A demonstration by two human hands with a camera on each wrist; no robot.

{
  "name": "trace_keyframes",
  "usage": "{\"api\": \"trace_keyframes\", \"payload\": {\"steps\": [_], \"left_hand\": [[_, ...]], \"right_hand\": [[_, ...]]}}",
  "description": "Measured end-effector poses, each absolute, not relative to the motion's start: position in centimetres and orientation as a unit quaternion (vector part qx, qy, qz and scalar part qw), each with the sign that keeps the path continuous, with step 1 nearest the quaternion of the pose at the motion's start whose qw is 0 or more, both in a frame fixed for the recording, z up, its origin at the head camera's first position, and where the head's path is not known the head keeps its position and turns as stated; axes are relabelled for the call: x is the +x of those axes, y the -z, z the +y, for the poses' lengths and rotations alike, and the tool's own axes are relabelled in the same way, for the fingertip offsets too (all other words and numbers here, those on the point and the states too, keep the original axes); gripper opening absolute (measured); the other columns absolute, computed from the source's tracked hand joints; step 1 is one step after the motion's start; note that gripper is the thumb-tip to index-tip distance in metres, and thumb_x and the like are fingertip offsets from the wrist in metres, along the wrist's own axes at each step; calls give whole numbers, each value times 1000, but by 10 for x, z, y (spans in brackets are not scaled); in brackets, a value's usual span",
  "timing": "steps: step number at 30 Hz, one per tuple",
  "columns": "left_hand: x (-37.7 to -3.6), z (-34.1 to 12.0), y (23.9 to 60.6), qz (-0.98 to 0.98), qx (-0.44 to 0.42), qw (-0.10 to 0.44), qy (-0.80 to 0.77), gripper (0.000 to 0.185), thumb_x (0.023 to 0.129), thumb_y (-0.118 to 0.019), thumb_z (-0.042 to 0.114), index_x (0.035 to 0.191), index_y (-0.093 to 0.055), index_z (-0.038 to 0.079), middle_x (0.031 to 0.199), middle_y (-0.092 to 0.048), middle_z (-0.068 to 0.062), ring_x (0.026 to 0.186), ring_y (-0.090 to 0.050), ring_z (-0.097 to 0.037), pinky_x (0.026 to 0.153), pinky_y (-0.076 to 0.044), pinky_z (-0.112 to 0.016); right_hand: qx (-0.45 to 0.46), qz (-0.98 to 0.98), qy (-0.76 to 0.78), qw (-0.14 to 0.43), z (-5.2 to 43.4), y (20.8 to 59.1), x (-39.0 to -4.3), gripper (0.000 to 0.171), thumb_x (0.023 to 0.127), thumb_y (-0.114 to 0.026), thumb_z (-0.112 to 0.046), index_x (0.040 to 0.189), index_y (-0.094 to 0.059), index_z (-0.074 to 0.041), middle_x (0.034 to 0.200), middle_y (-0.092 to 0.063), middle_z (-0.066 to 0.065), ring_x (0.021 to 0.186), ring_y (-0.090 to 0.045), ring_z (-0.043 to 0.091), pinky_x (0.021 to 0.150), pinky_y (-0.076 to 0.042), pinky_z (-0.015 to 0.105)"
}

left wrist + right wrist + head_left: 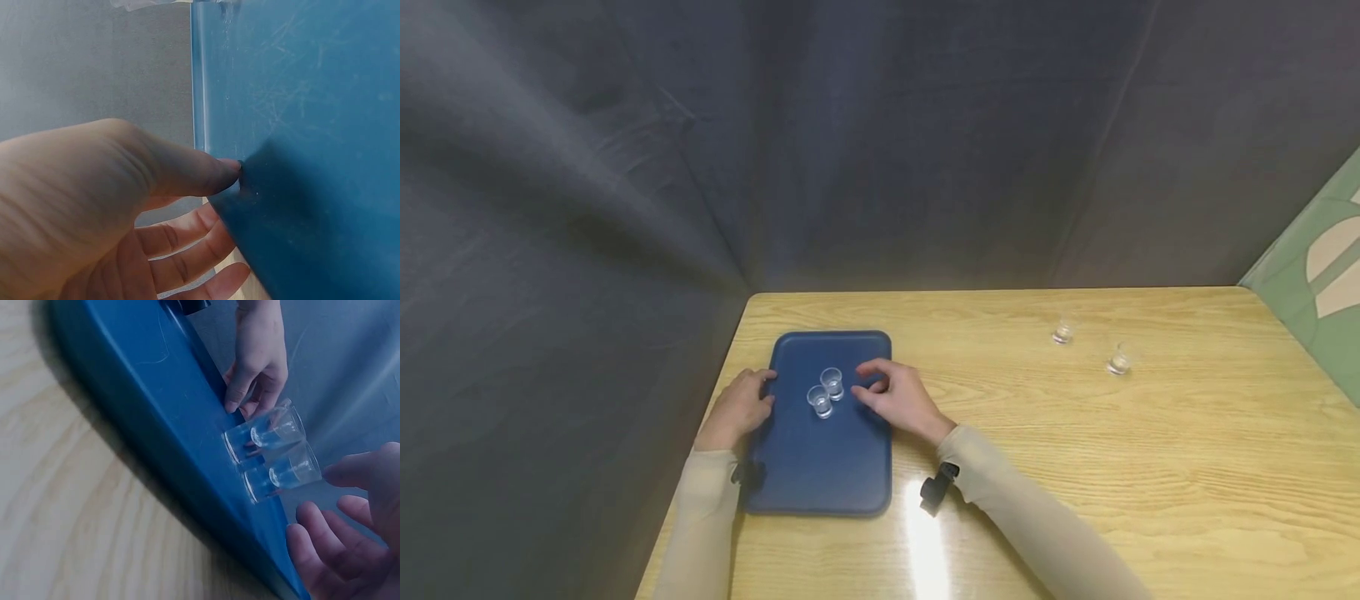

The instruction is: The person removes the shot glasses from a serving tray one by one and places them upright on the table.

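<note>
A dark blue tray [820,475] lies at the table's left end. Two small clear shot glasses, one nearer [820,404] and one farther [832,383], stand upright side by side on it. At the tray's left edge is my left hand [737,412]; the thumb [209,174] presses on the rim from above while the fingers [184,240] curl below the edge. My right hand [901,398] is over the tray's right side, fingers spread and loosely bent, holding nothing. In the right wrist view its thumb [356,472] is right at one glass's rim.
Two more clear shot glasses, one farther back [1063,332] and one to its right [1119,360], stand on the wooden table [1037,433]. A dark curtain [910,150] hangs along the back and left. Green patterned cloth [1322,292] borders the right side.
</note>
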State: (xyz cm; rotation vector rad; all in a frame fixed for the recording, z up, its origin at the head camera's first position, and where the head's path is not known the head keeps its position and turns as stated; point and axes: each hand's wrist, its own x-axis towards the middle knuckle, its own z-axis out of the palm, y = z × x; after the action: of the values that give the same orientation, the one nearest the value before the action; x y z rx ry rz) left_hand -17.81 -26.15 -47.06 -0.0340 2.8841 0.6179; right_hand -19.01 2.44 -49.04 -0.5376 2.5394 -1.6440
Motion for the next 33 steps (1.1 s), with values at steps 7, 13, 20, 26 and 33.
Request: {"api": "trace_keyframes", "payload": {"steps": [7, 13, 20, 26, 33], "left_hand": [[-178, -261, 470, 973, -16, 99, -210, 48, 103, -60, 9, 150, -55, -1, 135, -60, -27, 107, -62, -35, 97, -54, -56], [-179, -262, 471, 973, -11, 96, -208, 49, 103, -59, 10, 150, -56, -2, 134, -61, -27, 105, -61, -35, 95, -53, -55], [-179, -263, 471, 975, -1, 90, -203, 48, 102, -60, 10, 149, -57, -2, 133, -62, -28, 104, -61, -35, 94, -53, -56], [-179, -262, 471, 976, -1, 87, -200, 48, 102, -59, 10, 148, -57, -3, 130, -63, -27, 101, -61, -34, 92, -54, -54], [-178, -261, 471, 975, -5, 87, -202, 48, 102, -60, 10, 149, -57, -2, 130, -63, -27, 100, -61, -34, 91, -54, -55]], "right_hand": [[-201, 839, 505, 34, 11, 488, -195, 37, 92, -81, -14, 125, -72, -2, 114, -78, 12, 78, -70, 6, 69, -57, 20], [-215, 845, 489, 33, 3, 488, -198, 39, 91, -82, -17, 127, -72, -3, 120, -78, 12, 78, -73, 8, 69, -57, 19], [-217, 857, 467, 32, -2, 487, -199, 41, 92, -82, -20, 129, -71, -4, 122, -78, 11, 79, -73, 9, 69, -57, 20], [-218, 861, 458, 36, -6, 485, -199, 44, 92, -81, -22, 131, -71, -3, 119, -78, 11, 79, -71, 7, 70, -57, 21], [-216, 868, 445, 32, -8, 485, -200, 45, 93, -82, -23, 132, -70, -5, 124, -78, 9, 77, -69, 4, 71, -57, 20]]}}
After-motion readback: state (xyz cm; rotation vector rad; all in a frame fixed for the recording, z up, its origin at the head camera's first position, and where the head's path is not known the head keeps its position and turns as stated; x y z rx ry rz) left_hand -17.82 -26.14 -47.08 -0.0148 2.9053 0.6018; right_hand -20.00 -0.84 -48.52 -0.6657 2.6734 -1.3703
